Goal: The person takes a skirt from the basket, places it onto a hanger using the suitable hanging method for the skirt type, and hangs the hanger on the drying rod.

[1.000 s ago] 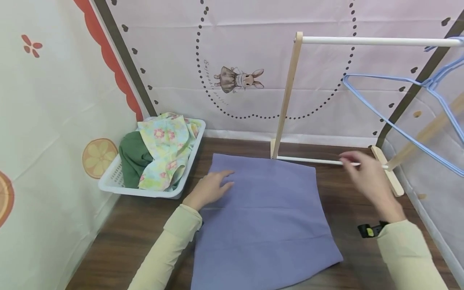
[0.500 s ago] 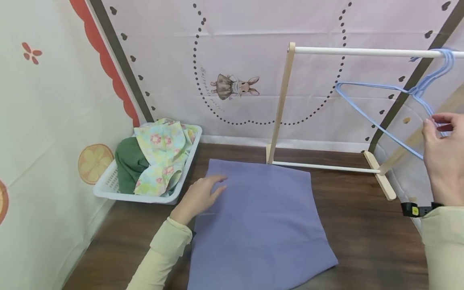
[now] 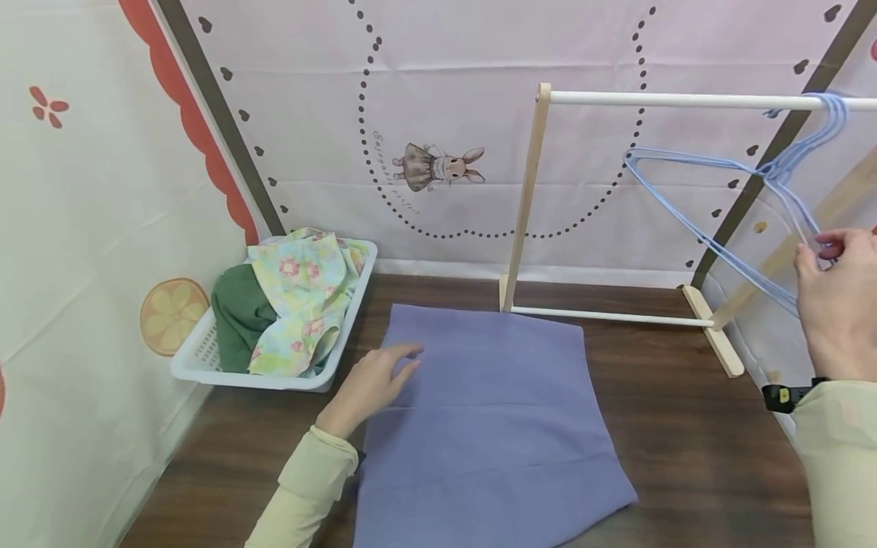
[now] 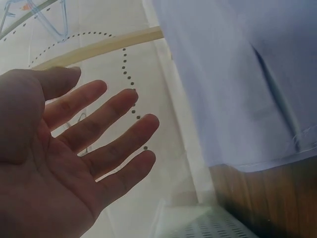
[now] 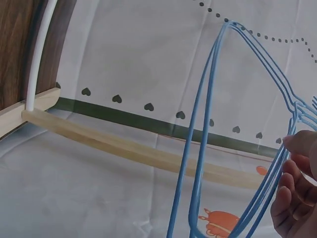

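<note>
A purple cloth [image 3: 486, 426] is spread on the dark wooden surface, with faint creases across it. My left hand [image 3: 366, 388] is over its left edge; in the left wrist view that hand [image 4: 94, 144] has its fingers spread and holds nothing. At the right, several light blue hangers [image 3: 774, 171] hang by their hooks from a rack's top bar. My right hand [image 3: 844, 297] pinches the near sloping arm of a hanger between thumb and fingers. The right wrist view shows the thumb of my right hand [image 5: 299, 186] against the bunched hanger wires [image 5: 199, 163].
The rack has a wooden post [image 3: 529, 198], a white top bar [image 3: 671, 100] and a low white bar [image 3: 610, 316]. At left, a white basket [image 3: 263, 382] holds a green cloth [image 3: 236, 320] and a floral cloth [image 3: 304, 274]. Printed sheets [image 3: 438, 91] enclose the surface.
My right hand has moved right from above the low bar to the hangers and taken hold there. The hangers have shifted slightly apart. My left hand has stayed by the cloth's left edge.
</note>
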Demonstrator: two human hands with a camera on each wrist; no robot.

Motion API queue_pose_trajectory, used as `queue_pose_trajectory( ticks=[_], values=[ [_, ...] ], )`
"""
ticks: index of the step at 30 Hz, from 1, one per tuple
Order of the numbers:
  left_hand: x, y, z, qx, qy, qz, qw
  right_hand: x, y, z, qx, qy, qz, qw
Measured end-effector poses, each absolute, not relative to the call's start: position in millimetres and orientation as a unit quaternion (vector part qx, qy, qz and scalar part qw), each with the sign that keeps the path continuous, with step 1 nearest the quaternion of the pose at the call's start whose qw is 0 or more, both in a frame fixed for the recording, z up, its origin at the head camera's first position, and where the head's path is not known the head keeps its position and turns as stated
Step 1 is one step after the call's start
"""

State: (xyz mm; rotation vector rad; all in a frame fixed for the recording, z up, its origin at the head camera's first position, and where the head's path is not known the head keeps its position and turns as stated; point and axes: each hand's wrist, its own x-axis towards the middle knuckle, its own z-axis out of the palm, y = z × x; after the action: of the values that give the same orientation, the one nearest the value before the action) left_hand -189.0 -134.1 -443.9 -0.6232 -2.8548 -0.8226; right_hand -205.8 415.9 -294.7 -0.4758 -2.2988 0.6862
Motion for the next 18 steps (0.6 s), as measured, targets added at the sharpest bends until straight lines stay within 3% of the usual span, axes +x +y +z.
queue_pose_trajectory(
  ticks=[14, 18],
  values=[
    [-189.6, -127.5, -462.1, -0.226, -0.938, -0.262, 0.0, -206.9, 418.0, -301.2, -0.119, -0.894, 0.257, 0.346],
    [-189.1, -126.4, -462.5, -0.228, -0.938, -0.259, -0.004, -204.6, 421.9, -302.5, -0.081, -0.905, 0.308, 0.282]
  ],
)
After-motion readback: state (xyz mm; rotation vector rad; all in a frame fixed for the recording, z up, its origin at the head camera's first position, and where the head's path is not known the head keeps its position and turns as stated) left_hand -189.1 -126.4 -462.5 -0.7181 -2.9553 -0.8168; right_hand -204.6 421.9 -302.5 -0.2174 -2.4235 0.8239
